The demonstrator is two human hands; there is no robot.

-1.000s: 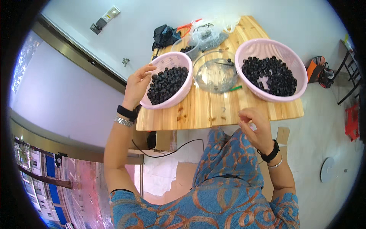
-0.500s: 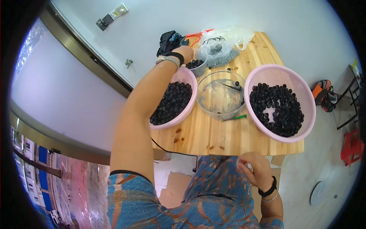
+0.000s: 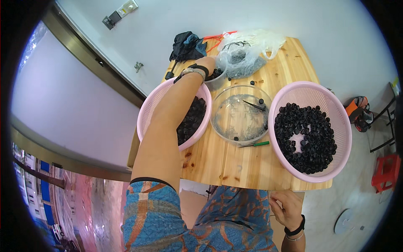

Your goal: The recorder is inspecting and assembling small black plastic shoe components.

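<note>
My left hand (image 3: pixel 206 64) reaches across the left pink basket (image 3: pixel 145 110) into a small clear tub (image 3: pixel 217 83) of black caps (image 3: pixel 217 74); its fingers are hidden there. Below that forearm, many black caps (image 3: pixel 194 119) fill part of the left basket. My right hand (image 3: pixel 289 208) hangs off the table's front edge by my lap, loosely curled, thumb apart from the fingers, nothing visible in it. Between the baskets stands a round clear tray (image 3: pixel 214 122) with thin clear bits, dark tweezers (image 3: pixel 254 105) and a few caps. A green-handled tool (image 3: pixel 261 143) lies at its front.
The right pink basket (image 3: pixel 346 138) holds many black caps (image 3: pixel 308 138). Clear plastic bags (image 3: pixel 245 63) and a dark folded umbrella (image 3: pixel 187 47) lie at the table's back. A red stool (image 3: pixel 385 172) stands on the floor at the right.
My left hand has moved from beside the small tub down into it. My right hand stays low by my lap. The view has shifted, so the table sits lower.
</note>
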